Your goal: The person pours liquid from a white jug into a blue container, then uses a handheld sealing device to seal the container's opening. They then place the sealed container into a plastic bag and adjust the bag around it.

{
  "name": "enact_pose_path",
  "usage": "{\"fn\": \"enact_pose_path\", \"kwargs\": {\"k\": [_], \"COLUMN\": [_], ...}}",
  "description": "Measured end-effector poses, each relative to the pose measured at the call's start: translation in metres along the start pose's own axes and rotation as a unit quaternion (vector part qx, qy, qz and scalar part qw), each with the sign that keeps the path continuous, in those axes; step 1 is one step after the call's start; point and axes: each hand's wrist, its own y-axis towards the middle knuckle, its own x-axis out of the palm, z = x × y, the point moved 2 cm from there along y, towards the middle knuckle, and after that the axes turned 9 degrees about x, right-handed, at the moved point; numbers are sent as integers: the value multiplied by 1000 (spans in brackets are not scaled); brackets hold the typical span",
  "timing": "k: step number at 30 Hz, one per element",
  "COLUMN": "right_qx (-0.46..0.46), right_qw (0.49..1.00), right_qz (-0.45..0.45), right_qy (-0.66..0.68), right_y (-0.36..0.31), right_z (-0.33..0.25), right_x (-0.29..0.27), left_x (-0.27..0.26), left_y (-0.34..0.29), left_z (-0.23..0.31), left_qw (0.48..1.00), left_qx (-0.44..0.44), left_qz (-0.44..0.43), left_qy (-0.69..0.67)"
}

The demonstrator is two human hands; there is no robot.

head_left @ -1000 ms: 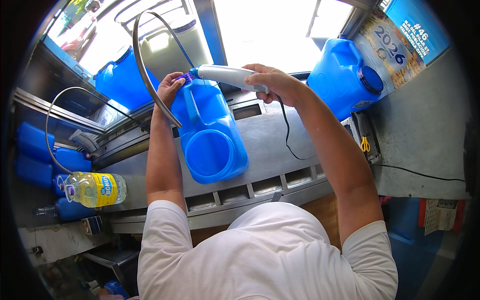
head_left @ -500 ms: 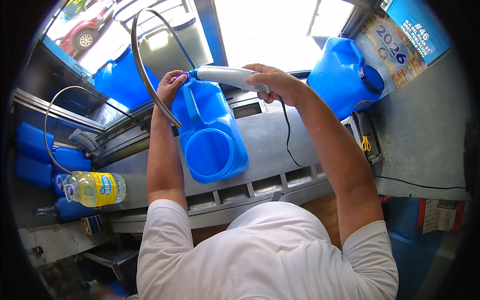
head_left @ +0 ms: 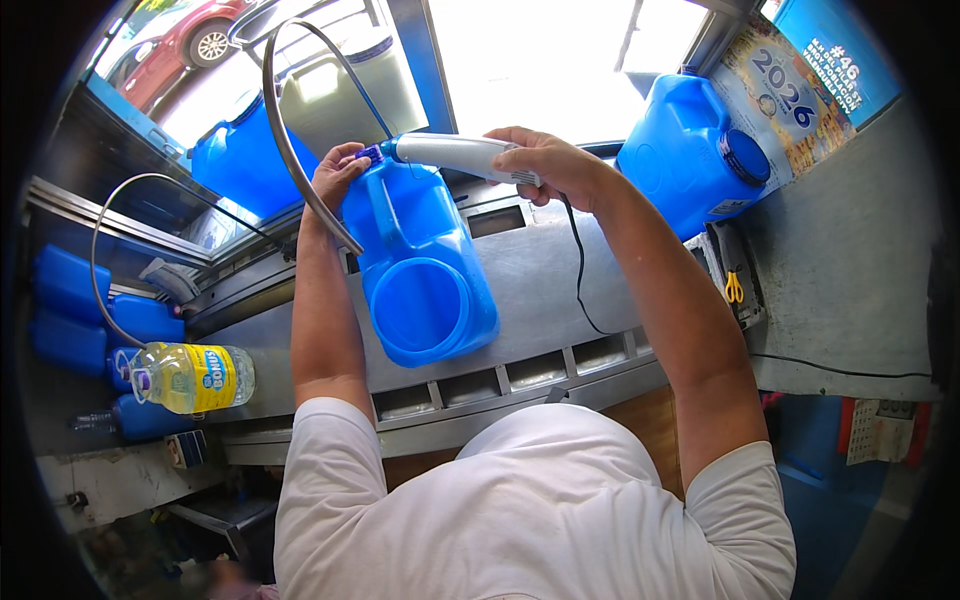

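A blue plastic jug [head_left: 430, 225] lies on the metal counter, its wide round opening [head_left: 418, 308] toward me. At its far end, my left hand [head_left: 338, 176] pinches a small purple cap [head_left: 372, 154] at the jug's spout. My right hand [head_left: 552, 163] is wrapped around a white corded heat gun [head_left: 445, 151] with a blue nozzle. The nozzle points left and sits right beside the cap; whether they touch I cannot tell. A black cord [head_left: 579, 265] hangs from the gun's rear onto the counter.
A curved metal filling pipe [head_left: 287, 150] arches over my left forearm. Left on the steel counter [head_left: 540, 265] stands a clear bottle with a yellow label [head_left: 213, 380]. A second blue jug [head_left: 672, 145] is at the right, near yellow scissors [head_left: 734, 288]. Slots line the counter's front.
My left fingers have shifted slightly left, and more of the purple cap shows. The heat gun and jug stay nearly in place. Outside the window, a red car has moved right.
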Motion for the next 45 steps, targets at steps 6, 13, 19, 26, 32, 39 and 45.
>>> {"fn": "enact_pose_path", "kwargs": {"k": [6,13,19,26,32,39,45], "right_qx": [2,7,8,-9,0,-7,15], "right_qw": [999,998,998,998,997,997,994], "right_qz": [17,24,20,18,33,3,41], "right_qy": [-34,-54,-53,-55,-65,-76,-96], "right_y": [0,-1,-3,-4,-4,0,-4], "right_z": [-3,-5,-5,-7,-10,-22,-19], "right_x": [2,0,-6,-5,-2,4,-5], "left_x": [6,9,6,9,11,12,6], "left_y": [2,6,5,9,2,-3,3], "left_z": [7,10,16,16,19,21,15], "left_qw": [1000,998,998,994,998,996,998], "left_qx": [-12,-40,-32,-40,-24,-43,1], "left_qz": [-9,14,-36,6,-12,6,-61], "left_qy": [14,39,-34,102,-56,-79,-4]}}
